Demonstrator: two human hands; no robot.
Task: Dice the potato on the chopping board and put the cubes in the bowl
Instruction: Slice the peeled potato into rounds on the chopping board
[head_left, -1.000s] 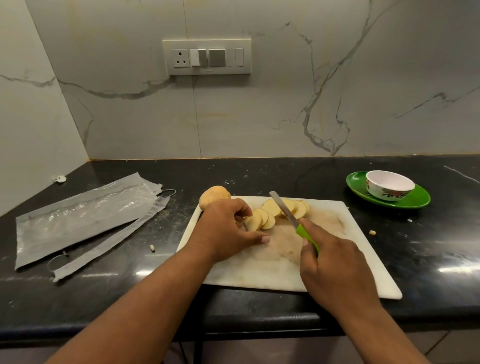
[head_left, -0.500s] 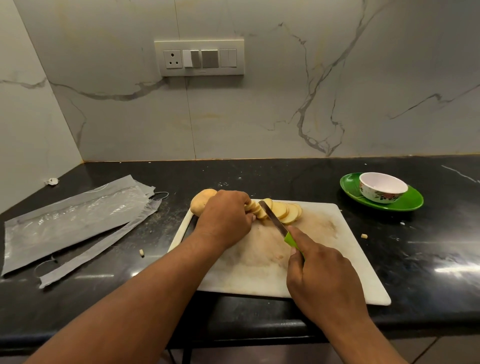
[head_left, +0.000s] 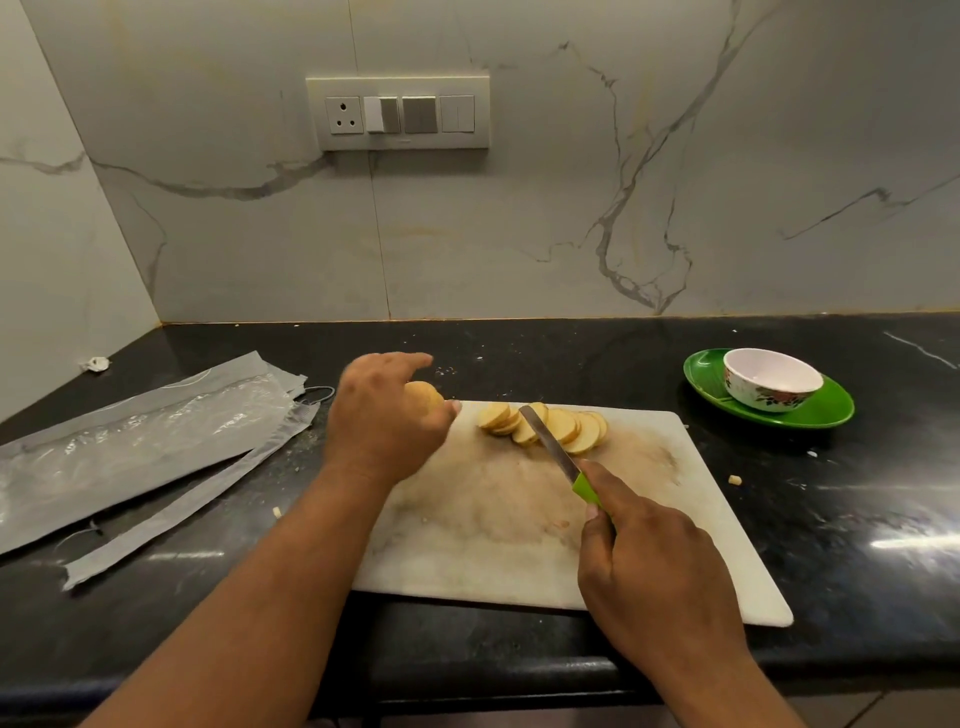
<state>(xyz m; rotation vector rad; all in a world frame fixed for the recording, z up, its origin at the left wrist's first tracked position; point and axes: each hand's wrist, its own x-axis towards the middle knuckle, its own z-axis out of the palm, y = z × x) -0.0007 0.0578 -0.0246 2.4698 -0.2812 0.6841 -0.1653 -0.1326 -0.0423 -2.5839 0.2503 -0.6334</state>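
Left hand (head_left: 384, 415) moved off slices (head_left: 545, 426), now gripping potato end (head_left: 423, 397); right hand (head_left: 654, 571) fingers curled round knife (head_left: 558, 454).

I see the uncut potato end (head_left: 423, 397) at the chopping board's (head_left: 675, 519) far left corner, pale round slices (head_left: 545, 426) fanned overlapping along its far edge, the green-handled knife (head_left: 558, 457) lying across them, and the white floral bowl (head_left: 771, 379) upright well beyond the board's right edge.
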